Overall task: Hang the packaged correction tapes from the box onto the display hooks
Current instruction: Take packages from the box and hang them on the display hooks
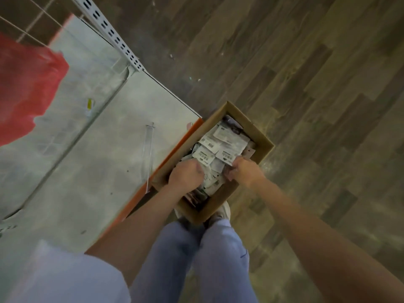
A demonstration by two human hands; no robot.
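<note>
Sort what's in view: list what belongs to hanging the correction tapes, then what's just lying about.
For the job:
cardboard box on the floor
packaged correction tapes inside it
left hand and right hand, both down among the packets

Lying about:
red plastic bag
loose clear strip on the grey shelf
small yellow tag

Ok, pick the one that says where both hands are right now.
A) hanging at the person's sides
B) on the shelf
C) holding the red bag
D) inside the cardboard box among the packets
D: the left hand and right hand are both down in the cardboard box, fingers curled among the packaged correction tapes.
</note>
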